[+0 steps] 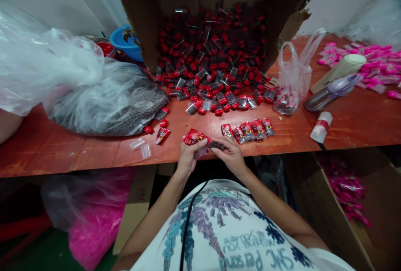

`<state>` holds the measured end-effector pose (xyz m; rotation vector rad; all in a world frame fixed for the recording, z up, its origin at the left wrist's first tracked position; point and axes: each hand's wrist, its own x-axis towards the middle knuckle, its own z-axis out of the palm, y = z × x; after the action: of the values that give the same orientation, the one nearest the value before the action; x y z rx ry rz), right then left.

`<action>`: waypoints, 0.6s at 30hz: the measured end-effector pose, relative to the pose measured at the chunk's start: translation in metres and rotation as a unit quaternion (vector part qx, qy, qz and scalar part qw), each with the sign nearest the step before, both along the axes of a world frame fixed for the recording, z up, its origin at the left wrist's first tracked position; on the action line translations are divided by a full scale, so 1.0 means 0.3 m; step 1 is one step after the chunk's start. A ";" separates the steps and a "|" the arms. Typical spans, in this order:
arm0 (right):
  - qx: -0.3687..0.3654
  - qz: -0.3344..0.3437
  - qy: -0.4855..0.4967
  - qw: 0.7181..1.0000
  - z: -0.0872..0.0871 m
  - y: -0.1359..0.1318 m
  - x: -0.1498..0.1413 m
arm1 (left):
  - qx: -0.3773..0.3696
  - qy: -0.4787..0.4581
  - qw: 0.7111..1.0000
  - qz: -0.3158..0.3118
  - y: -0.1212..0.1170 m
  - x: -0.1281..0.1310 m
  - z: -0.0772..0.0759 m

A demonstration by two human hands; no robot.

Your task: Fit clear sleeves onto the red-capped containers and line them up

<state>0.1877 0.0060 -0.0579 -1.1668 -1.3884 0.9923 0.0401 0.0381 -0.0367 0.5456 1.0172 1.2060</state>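
Note:
At the front edge of the table, my left hand (187, 158) is closed on a red printed plastic packet (192, 136). My right hand (232, 157) pinches a small clear container of dark beads (218, 145) against the packet's right side; whether it is partly inside cannot be seen. Just beyond my right hand lies a row of several filled red packets (247, 130). To the left of my hands are a folded red packet (162, 135), red caps (148, 129) and clear empty containers (145, 151).
A torn cardboard box (134, 24) spills red-capped bead containers (216, 83) onto the table. On the left slumps a bag of dark beads (109, 104). At right are a plastic bag (288, 74), bottles (332, 91), a white roll (321, 127) and pink items (376, 66).

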 end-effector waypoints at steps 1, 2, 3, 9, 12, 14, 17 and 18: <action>0.009 0.003 -0.012 1.000 0.005 0.001 0.004 | -0.002 0.004 1.000 0.000 0.000 0.001 -0.002; 0.014 0.003 -0.019 1.000 0.008 0.002 0.007 | -0.003 0.008 1.000 0.001 0.000 0.002 -0.003; 0.013 0.001 -0.020 1.000 0.010 0.004 0.009 | -0.004 0.009 1.000 -0.001 0.000 0.003 -0.001; -0.078 0.004 0.077 0.994 -0.007 0.003 0.013 | 0.020 0.006 0.999 -0.049 -0.006 -0.002 0.023; -0.044 -0.005 0.044 0.998 -0.007 -0.002 0.014 | 0.005 0.004 0.999 -0.039 -0.008 0.002 0.020; -0.005 -0.013 0.000 1.000 -0.006 -0.005 0.014 | -0.006 0.006 1.000 -0.024 -0.009 0.007 0.014; -0.016 -0.024 0.001 1.000 -0.018 -0.005 0.005 | -0.005 0.020 0.999 -0.027 -0.006 0.008 0.009; -0.035 -0.022 0.023 0.999 -0.024 -0.004 0.002 | -0.006 0.024 0.999 -0.040 -0.004 0.005 0.009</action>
<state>0.1882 0.0047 -0.0651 -1.2142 -1.2960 1.0386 0.0416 0.0368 -0.0340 0.6024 1.0337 1.1204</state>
